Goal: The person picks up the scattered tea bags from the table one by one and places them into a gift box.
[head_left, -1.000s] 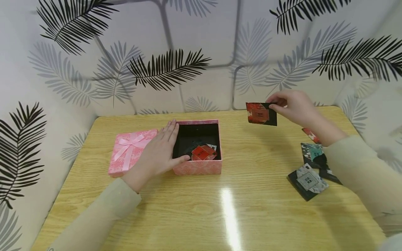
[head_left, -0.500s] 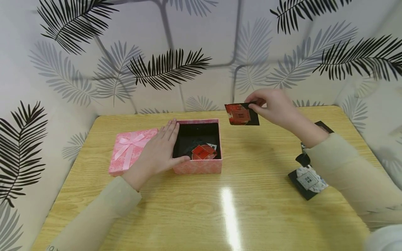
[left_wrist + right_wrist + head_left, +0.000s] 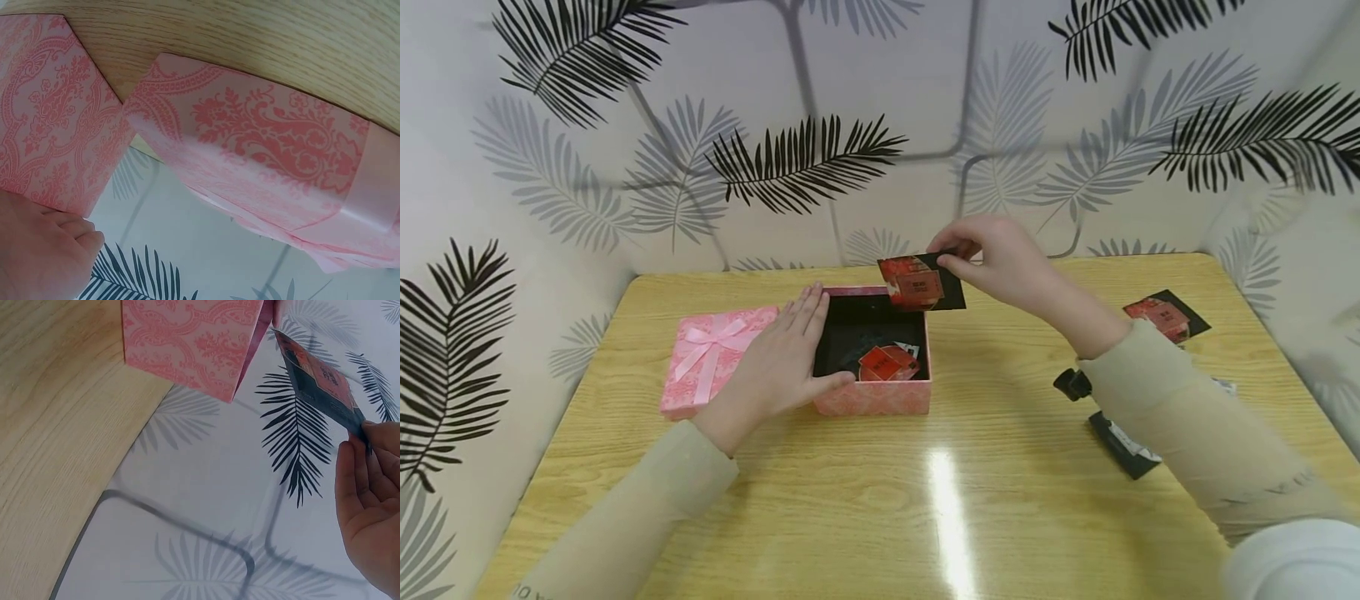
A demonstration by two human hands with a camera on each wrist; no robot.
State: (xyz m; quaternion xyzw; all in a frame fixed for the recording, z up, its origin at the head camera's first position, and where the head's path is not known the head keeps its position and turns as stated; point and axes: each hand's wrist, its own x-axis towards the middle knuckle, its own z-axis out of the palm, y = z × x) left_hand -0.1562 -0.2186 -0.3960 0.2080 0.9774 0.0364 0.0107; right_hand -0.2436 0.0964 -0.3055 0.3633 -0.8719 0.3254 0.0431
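Note:
A pink patterned box (image 3: 872, 400) stands uncovered on the wooden table, its inside black. My left hand (image 3: 775, 358) rests along the box's left rim, fingers straight and thumb at the front left corner. Between thumb and fingers, my right hand (image 3: 992, 260) pinches the edge of a flat black-and-red packet (image 3: 916, 283). In the head view this packet overlaps the box's back right corner; the right wrist view shows it raised beside the box wall (image 3: 194, 344). Inside the box lie red packets (image 3: 889, 362) and a pale piece.
Left of the box lies its pink lid (image 3: 715, 350) with a ribbon bow, partly behind the left hand. On the right are another red-and-black packet (image 3: 1165, 317), a small black object (image 3: 1072, 384) and a black-and-white packet (image 3: 1123, 447), partly under the right sleeve. A leaf-patterned wall covering (image 3: 925, 100) rises behind.
My right hand has carried the black-and-red packet leftward, from well right of the box to over its back right corner. The left hand has stayed on the rim.

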